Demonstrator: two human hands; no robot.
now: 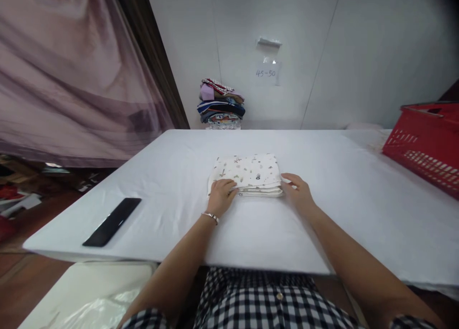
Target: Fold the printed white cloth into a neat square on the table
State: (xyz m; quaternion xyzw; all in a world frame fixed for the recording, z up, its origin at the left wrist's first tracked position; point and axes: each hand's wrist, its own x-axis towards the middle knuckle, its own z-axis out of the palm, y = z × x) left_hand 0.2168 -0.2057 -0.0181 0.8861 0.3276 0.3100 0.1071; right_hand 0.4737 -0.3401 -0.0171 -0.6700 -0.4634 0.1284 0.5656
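A folded white cloth (251, 171) with small scattered prints of plants and figures lies on the white-covered table, its layers stacked along the front edge. My left hand (221, 197) rests on the cloth's front left corner, fingers laid over the top and the thumb near the front edge. A silver bracelet (211, 217) circles my left wrist. At the front right corner, my right hand (298, 190) touches the cloth's side with its fingertips, fingers slightly bent and apart. Parts of the fingers on both hands are hidden from this angle.
A black flat object (113, 222) lies on the table's left side. Several folded fabrics (221, 104) are piled against the back wall. A red basket (426, 145) stands at right. A pink curtain (71, 71) hangs at left, above a white stool-like surface (89, 290).
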